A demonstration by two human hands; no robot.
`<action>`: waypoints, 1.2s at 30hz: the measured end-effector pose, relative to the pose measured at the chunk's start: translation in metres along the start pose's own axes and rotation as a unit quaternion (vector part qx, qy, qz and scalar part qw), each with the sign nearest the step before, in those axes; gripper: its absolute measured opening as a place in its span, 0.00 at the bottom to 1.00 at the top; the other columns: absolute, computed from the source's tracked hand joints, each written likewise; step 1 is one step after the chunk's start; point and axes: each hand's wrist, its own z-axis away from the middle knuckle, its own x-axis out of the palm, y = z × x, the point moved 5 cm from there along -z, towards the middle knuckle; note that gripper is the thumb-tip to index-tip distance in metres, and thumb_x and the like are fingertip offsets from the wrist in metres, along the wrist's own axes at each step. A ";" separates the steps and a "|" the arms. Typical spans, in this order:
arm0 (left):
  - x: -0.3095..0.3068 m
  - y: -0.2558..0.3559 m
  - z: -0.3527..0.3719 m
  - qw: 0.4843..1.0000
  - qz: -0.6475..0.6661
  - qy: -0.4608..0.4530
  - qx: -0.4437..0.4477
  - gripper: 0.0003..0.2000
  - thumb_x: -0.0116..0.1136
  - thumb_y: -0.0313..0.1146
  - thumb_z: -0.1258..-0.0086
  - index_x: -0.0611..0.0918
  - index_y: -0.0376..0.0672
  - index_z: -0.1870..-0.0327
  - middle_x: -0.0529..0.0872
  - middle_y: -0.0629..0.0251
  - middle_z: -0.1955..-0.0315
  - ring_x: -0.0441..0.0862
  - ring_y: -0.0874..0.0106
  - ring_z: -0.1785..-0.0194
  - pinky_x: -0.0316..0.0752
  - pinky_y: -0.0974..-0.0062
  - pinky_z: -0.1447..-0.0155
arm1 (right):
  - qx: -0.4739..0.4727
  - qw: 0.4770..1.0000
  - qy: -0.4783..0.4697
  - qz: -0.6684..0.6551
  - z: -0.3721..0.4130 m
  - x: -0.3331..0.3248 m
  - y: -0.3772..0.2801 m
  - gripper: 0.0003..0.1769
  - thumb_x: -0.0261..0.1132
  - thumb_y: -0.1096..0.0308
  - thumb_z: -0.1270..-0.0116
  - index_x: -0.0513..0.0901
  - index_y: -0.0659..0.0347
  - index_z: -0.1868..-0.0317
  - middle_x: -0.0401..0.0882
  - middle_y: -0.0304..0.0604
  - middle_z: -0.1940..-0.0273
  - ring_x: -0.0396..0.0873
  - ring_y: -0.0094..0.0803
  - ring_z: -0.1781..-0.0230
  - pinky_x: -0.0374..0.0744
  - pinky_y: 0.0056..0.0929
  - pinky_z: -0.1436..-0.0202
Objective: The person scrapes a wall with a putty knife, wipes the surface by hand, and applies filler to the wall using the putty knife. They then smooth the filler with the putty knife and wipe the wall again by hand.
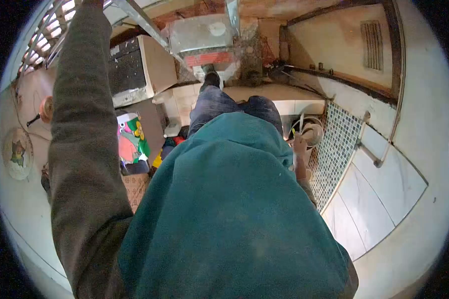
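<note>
My left arm, in a dark sleeve, stretches up the left side; my left hand is beyond the top edge. My right hand (300,149) is low beside my right hip, small in view, its fingers drawn together around something thin with a yellowish tip that I cannot make out. Just beyond it is a round bucket (316,130) with pale things inside. My green top (229,199) fills the middle. One dark shoe (212,78) is planted ahead near a red and white patch.
A metal ladder rail (147,25) slants across the top left, by a worn cabinet (157,65). A colourful printed item (132,139) lies left of my legs. On the right are a mosaic tile strip (336,149), white wall tiles (374,184) and a pipe (371,155).
</note>
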 end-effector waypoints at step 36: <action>-0.011 0.020 -0.042 0.958 -0.017 -0.284 0.016 0.29 0.75 0.63 0.56 0.90 0.49 0.62 0.85 0.56 0.79 0.84 0.55 0.71 0.79 0.60 0.61 | -0.113 0.776 0.206 -0.585 -0.326 -0.357 -0.595 0.21 0.64 0.57 0.25 0.71 0.54 0.76 0.68 0.28 0.80 0.62 0.12 0.82 0.61 0.18 0.80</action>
